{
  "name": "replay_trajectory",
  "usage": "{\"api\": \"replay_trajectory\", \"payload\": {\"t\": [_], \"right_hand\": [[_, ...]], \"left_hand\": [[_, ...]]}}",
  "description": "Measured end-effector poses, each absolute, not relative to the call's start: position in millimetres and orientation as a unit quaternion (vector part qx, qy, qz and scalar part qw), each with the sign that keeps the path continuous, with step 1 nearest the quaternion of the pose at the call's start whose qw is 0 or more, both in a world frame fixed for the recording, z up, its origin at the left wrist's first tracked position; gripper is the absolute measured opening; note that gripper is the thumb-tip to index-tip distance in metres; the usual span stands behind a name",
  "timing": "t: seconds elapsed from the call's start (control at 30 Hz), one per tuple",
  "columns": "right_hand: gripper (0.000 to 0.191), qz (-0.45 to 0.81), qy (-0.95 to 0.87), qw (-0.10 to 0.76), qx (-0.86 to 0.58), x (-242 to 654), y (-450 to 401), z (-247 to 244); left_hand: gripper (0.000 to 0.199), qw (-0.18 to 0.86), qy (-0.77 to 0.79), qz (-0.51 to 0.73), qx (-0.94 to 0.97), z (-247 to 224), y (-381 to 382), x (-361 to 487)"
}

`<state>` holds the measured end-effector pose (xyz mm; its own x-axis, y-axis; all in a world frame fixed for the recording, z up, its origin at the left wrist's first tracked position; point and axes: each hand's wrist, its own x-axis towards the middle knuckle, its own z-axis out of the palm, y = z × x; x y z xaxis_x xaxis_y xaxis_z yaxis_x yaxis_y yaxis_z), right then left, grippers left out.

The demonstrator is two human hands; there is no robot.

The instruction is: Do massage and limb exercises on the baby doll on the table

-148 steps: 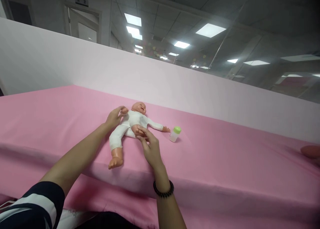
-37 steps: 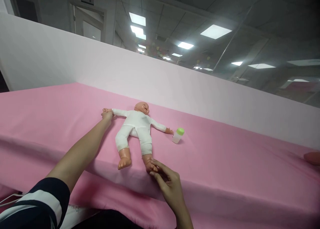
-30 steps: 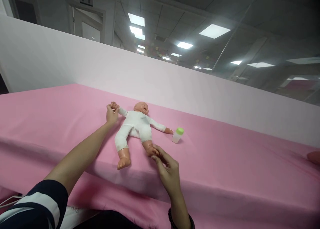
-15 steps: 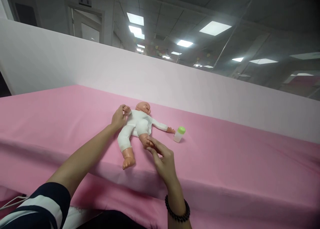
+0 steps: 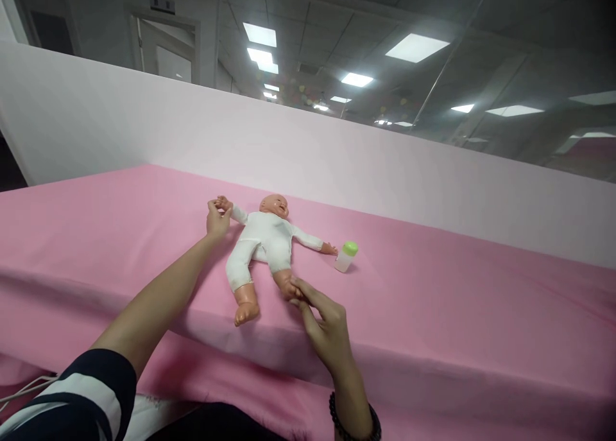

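A baby doll [image 5: 267, 239] with a white cloth body lies face up, its head toward the white panel and its feet toward me. My left hand [image 5: 219, 221] is closed on the doll's hand at the left, with that arm stretched out sideways. My right hand [image 5: 322, 316] pinches the doll's foot on the right between thumb and fingers. The doll's other leg lies loose on the pink cloth. Close to the doll's free hand, a small bottle [image 5: 346, 257] with a green cap and a pale, translucent body stands upright.
Pink cloth [image 5: 457, 300] covers the table and hangs over its front edge. Behind it rises a white panel [image 5: 308, 146]. Beyond that are a partly open door [image 5: 166, 52] and ceiling lights [image 5: 418, 47]. White cables [image 5: 24, 389] show at the lower left.
My left hand has moved left and outward, straightening the doll's arm. My right hand has drawn the doll's foot down and right, so that leg is straighter. The bottle stays put.
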<state>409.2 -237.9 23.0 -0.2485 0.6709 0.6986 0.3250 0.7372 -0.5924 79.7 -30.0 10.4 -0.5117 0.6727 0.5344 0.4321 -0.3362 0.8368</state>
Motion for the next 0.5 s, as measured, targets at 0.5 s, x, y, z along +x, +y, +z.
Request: {"api": "replay_trajectory", "payload": {"t": [0.5], "right_hand": [[0.036,0.300,-0.729,0.529,-0.313,372,-208,31]], "left_hand": [[0.038,-0.013,0.576,0.488,0.656,23,-55,100]]}}
